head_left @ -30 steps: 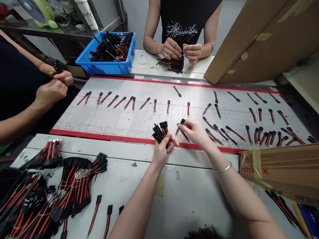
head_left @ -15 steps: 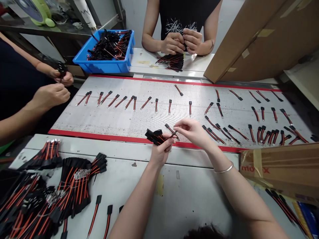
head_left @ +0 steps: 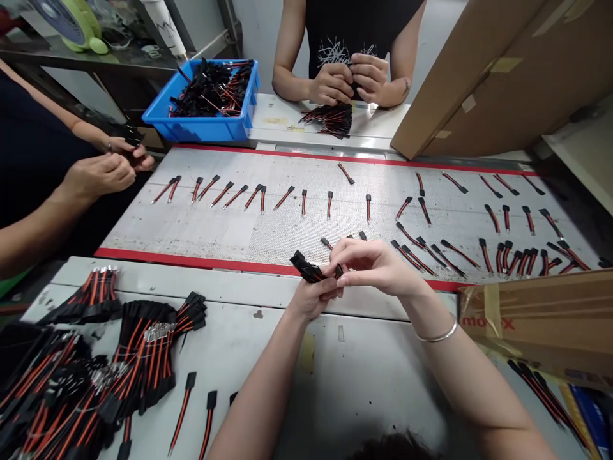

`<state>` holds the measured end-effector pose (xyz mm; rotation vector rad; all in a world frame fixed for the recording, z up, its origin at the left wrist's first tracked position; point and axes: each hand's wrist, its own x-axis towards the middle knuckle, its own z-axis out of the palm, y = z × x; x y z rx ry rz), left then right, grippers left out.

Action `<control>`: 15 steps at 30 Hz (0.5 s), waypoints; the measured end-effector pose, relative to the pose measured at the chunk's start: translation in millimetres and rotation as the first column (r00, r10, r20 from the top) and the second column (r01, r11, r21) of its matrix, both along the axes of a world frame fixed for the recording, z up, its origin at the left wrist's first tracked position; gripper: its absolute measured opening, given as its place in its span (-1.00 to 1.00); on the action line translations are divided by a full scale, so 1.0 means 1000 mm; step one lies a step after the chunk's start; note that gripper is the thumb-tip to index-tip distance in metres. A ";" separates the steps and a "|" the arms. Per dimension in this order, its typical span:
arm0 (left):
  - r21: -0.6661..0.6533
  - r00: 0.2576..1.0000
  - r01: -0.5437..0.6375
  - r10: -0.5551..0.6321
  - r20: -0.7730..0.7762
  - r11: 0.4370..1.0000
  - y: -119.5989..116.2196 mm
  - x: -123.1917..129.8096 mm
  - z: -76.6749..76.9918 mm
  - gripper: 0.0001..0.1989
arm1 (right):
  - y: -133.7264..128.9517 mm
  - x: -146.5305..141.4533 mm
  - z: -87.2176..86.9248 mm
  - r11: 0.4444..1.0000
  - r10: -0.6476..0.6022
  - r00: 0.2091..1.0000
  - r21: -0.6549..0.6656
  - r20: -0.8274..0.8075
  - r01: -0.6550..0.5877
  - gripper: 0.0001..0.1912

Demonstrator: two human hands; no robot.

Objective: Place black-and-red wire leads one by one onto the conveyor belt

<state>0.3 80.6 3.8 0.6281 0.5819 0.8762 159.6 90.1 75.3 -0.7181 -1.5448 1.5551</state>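
Note:
In the head view my left hand (head_left: 313,297) is closed around a small bunch of black-ended connector cables (head_left: 304,265), held over the near red edge of the belt. My right hand (head_left: 371,265) meets it from the right, thumb and fingers pinching a single connector cable (head_left: 339,271) at the bunch; most of that cable is hidden by the fingers. Just beyond my right hand, black connector ends (head_left: 363,236) show on the mesh belt (head_left: 282,236). Single red-and-black cables lie along the belt in loose rows, thicker toward the right.
Bundled cables (head_left: 148,358) are heaped at the near left. A blue bin (head_left: 205,131) full of cables stands at the back left. Cardboard boxes (head_left: 479,83) lean at the right, one (head_left: 536,332) near my right arm. Co-workers' hands (head_left: 352,80) work opposite and at the left.
My right hand has moved down and left against my left hand, uncovering connector ends on the belt. The cables on the belt sit slightly farther right. The left co-worker's hands have shifted.

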 end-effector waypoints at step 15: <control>0.010 1.000 0.005 -0.006 0.011 1.000 0.000 0.000 0.001 -0.46 | -0.001 0.000 -0.001 1.000 0.002 1.000 -0.017 0.008 -0.002 -0.82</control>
